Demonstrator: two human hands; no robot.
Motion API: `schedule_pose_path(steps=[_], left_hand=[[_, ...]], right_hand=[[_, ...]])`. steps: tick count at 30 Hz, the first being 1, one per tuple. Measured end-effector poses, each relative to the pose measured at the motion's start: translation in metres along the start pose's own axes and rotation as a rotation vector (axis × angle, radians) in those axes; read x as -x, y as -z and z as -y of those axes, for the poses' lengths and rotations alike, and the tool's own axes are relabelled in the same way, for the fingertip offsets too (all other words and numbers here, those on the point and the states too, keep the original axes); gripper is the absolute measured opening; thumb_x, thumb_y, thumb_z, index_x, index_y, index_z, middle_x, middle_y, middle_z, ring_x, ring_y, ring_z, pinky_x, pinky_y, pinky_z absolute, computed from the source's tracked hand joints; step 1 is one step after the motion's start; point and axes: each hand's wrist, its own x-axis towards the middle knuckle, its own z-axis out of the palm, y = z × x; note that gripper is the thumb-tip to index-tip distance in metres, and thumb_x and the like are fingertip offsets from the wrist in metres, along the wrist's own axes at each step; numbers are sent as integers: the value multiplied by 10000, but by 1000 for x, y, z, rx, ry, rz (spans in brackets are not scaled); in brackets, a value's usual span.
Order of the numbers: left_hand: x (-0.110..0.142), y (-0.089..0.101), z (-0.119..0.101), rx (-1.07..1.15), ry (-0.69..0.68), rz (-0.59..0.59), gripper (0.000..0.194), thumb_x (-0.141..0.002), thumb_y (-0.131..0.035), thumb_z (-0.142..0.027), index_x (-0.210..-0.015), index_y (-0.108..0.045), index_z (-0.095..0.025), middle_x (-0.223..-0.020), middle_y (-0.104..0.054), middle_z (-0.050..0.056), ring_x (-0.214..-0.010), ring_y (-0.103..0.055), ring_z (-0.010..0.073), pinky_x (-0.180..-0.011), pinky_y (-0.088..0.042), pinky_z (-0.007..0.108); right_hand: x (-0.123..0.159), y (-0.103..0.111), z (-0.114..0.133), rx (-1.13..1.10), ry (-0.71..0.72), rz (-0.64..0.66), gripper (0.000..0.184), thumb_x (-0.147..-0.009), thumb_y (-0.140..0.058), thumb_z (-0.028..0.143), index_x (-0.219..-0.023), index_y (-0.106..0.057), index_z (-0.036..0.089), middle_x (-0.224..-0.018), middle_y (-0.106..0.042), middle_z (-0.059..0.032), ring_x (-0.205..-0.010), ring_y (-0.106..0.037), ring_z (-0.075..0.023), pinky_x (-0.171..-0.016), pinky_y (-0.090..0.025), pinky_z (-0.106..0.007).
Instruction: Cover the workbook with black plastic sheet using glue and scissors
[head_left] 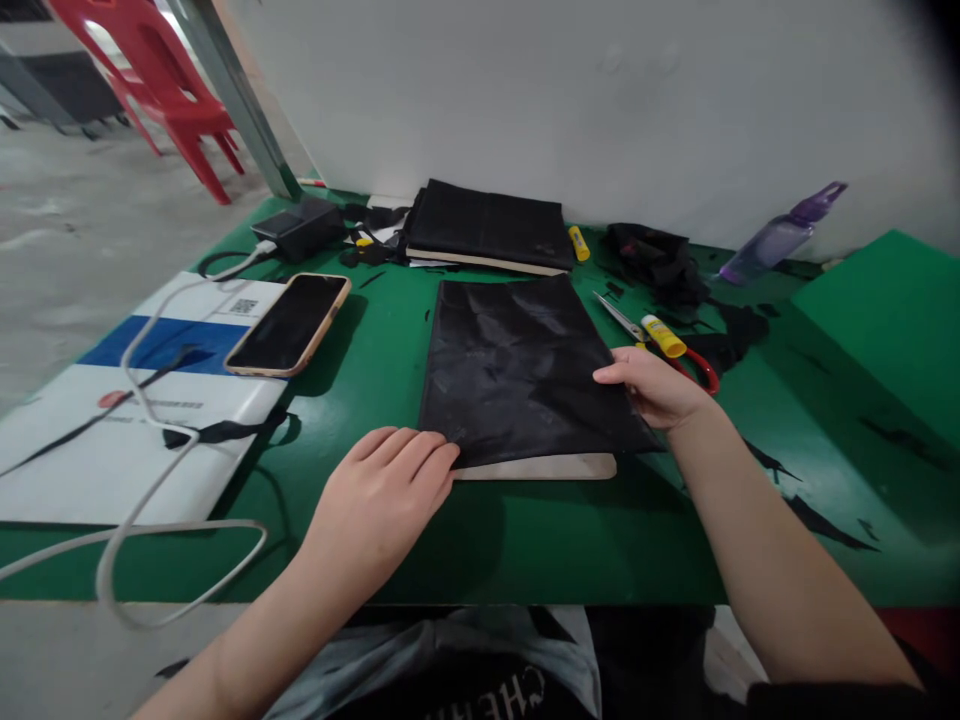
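A black sheet, cloth or thin plastic [517,370], lies over a flat pale board [544,467], whose rounded edge shows along the near side. My left hand [397,480] has its fingers closed on the sheet's near left corner, and its thumb is hidden. At the right edge, my right hand [649,388] pinches the same sheet, thumb on top and fingers underneath. Just beyond that hand lie scissors with red and yellow handles [701,370], partly hidden by a yellow glue stick [664,337].
Black-covered flat pieces [491,225] are stacked at the back, near another yellow tube [579,244]. Black scraps [652,260] and a purple spray bottle [780,238] stand right of them. A phone [291,322], white cable [146,400] and black adapter [300,228] occupy the left.
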Motion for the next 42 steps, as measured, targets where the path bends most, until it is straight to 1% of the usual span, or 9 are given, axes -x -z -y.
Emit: schedule_pose_path(steps=[7,11,14,17,23,26,33,38,42], left_hand=[[-2,-2,-1,-25,-44,39,186,-857,-491,-74,-954,-633,-144,-910,-693,76,-801,-646,222,-724,-529,379],[-4,-4,-2,-62,-84,85,156,-836,-511,-58,-884,-634,-141,-856,-683,79,-760,-638,227,-655,-523,363],[-4,-5,-3,-81,-97,95,145,-834,-520,-61,-877,-633,-141,-850,-675,80,-759,-629,228,-618,-508,354],[-3,-7,-4,-74,-85,87,145,-841,-515,-63,-887,-627,-143,-871,-671,77,-780,-620,225,-623,-499,347],[0,-9,-4,-45,-71,90,127,-861,-506,-66,-870,-610,-137,-868,-656,76,-766,-595,219,-618,-492,346],[0,-10,-4,-39,-69,91,115,-870,-505,-82,-850,-604,-136,-853,-647,80,-764,-583,222,-612,-489,345],[-2,-11,-3,-15,-48,77,157,-893,-462,-98,-831,-598,-145,-808,-635,65,-720,-563,198,-597,-483,324],[-1,-11,1,52,-49,38,143,-900,-512,-151,-1006,-605,-124,-899,-662,70,-777,-595,202,-655,-501,346],[-1,-7,5,67,-52,14,117,-891,-550,-186,-978,-619,-149,-932,-678,51,-798,-611,195,-698,-498,350]], right_hand=[[-4,0,-2,-26,-116,-65,204,-597,-726,249,-644,-530,218,-643,-626,1,-568,-602,-147,-508,-496,-265],[-7,9,-2,261,-142,-80,325,-679,-727,453,-611,-519,213,-539,-549,12,-473,-512,-122,-449,-415,-263],[0,6,6,624,47,-297,433,-768,-598,617,-638,-543,208,-538,-551,-11,-485,-497,-131,-506,-397,-290],[16,-17,12,825,467,-602,346,-832,-563,552,-799,-594,209,-676,-610,-24,-610,-533,-139,-616,-415,-292],[35,-88,-9,1225,1123,-72,265,-900,-532,398,-953,-632,158,-834,-647,-68,-795,-555,-191,-678,-405,-325],[34,-106,-22,1399,1274,75,230,-924,-499,307,-943,-642,129,-854,-645,-79,-790,-526,-197,-676,-384,-347],[31,-109,-31,1475,1371,-23,185,-915,-466,119,-881,-648,121,-801,-622,-66,-728,-496,-174,-646,-342,-344],[35,-112,-32,1500,1382,-92,206,-899,-477,103,-777,-637,145,-732,-603,-45,-664,-468,-159,-601,-317,-336],[37,-114,-32,1512,1371,-96,213,-904,-473,111,-760,-623,160,-712,-588,-34,-648,-455,-157,-576,-297,-336]])
